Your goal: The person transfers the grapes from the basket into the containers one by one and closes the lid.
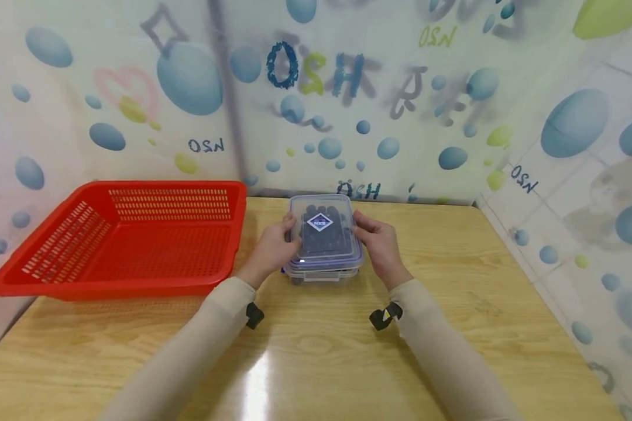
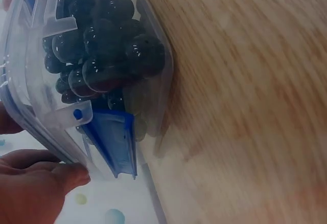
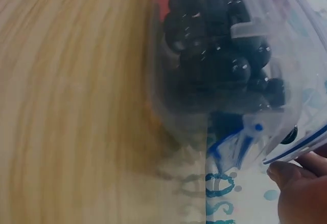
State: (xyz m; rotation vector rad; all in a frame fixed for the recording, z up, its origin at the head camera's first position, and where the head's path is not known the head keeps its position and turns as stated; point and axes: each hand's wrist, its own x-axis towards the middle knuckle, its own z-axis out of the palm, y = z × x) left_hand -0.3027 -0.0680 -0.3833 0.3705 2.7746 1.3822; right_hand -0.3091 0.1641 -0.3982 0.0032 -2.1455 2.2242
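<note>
A clear plastic food box (image 2: 145,93) stands on the table, filled with dark, glossy, grape-like round fruit (image 2: 99,73). On top is its see-through lid (image 1: 329,242), with a purple-blue rim and a diamond label. My left hand (image 1: 272,248) pinches the lid's left edge, thumb near the top. At the opposite edge, my right hand (image 1: 380,244) grips the lid between thumb and fingers. A blue side latch (image 2: 111,141) hangs unclipped in the left wrist view. Another blue latch (image 3: 232,144) sticks out loose in the right wrist view, where a gap shows under the lid's edge.
A red plastic basket (image 1: 158,286) with slotted sides stands on the left of the wooden table (image 1: 316,362). Behind the box rises a patterned cloth wall (image 1: 337,126), and another patterned wall (image 1: 574,193) borders the table on the right.
</note>
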